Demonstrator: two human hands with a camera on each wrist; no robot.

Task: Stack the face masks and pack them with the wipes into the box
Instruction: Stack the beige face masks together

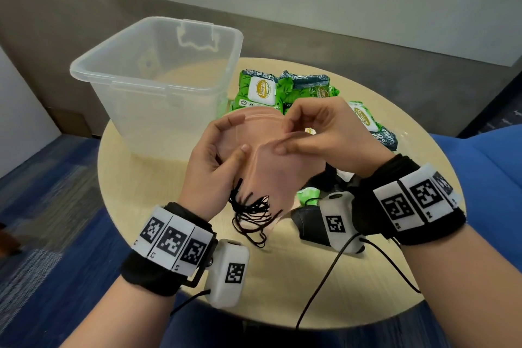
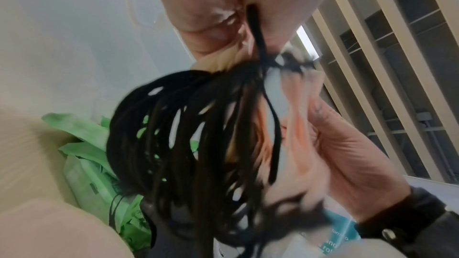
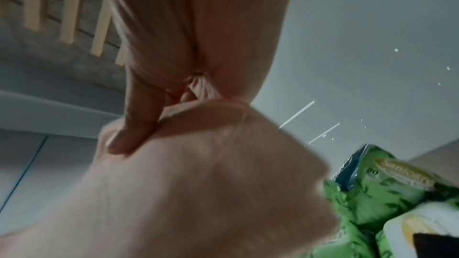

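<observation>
Masks (image 1: 271,167) between both hands

Head view: camera sits high, facing forward and down over the round surface (image 1: 282,277), at moderate range, taking in both forearms, the clear box (image 1: 158,73) at far left and the green wipes packs (image 1: 261,90) beyond the hands.

Left wrist view: camera lies very near the left hand (image 2: 206,7), looking up along it past the masks' black ear loops (image 2: 193,134); slatted ceiling behind, image blurred.

Right wrist view: camera equally close, looking up along the right hand (image 3: 188,32) at the pink masks (image 3: 198,183).

Shared ground: all three views take in the pink masks and wipes packs.
</observation>
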